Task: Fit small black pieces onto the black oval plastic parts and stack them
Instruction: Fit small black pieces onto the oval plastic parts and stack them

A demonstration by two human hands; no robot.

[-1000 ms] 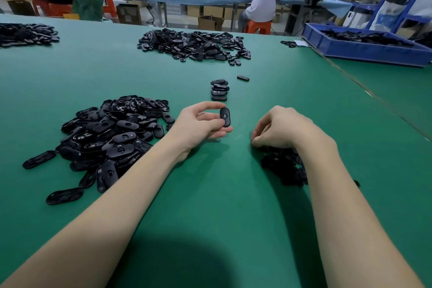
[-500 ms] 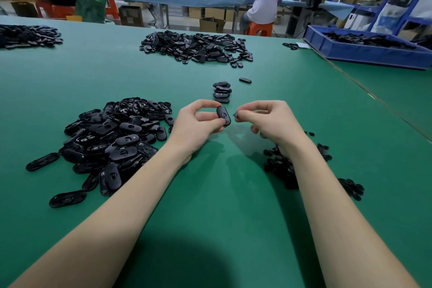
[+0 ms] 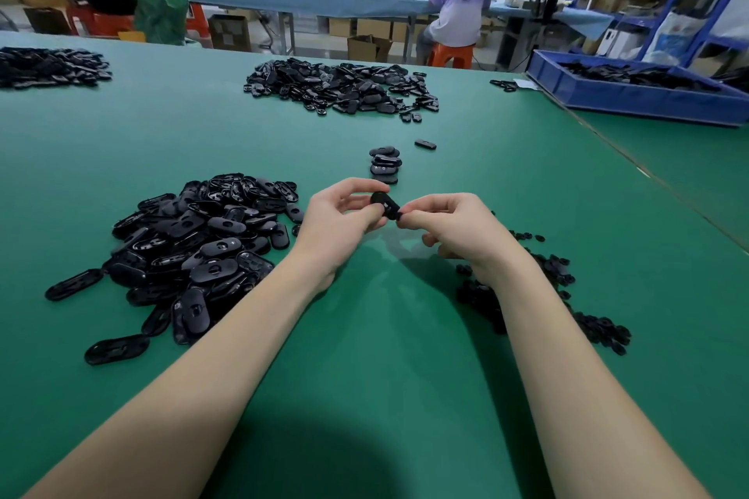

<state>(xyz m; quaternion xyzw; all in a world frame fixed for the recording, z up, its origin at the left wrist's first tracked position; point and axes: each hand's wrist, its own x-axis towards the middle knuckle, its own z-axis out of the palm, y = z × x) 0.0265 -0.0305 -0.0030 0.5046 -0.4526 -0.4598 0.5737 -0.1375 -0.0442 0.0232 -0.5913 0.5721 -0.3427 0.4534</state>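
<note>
Oval parts lie heaped (image 3: 194, 251) toward the table's (image 3: 364, 397) left edge, just beside your left forearm. Your left hand (image 3: 338, 221) pinches one oval part (image 3: 385, 203) between thumb and curled fingers, held above the table near its middle. Its long axis runs from upper left down to lower right, the lower end aimed at your right hand (image 3: 454, 229). That hand meets it at this end, thumb and forefinger closed on something black; likely a small piece, but too small to make out. The fit comes from the right side, so the right hand is the nearer one for the press. Beyond the hands, toward the far edge, sits the short stack (image 3: 385, 165) of finished parts. Small pieces (image 3: 567, 296) lie scattered under and beside your right forearm.
</note>
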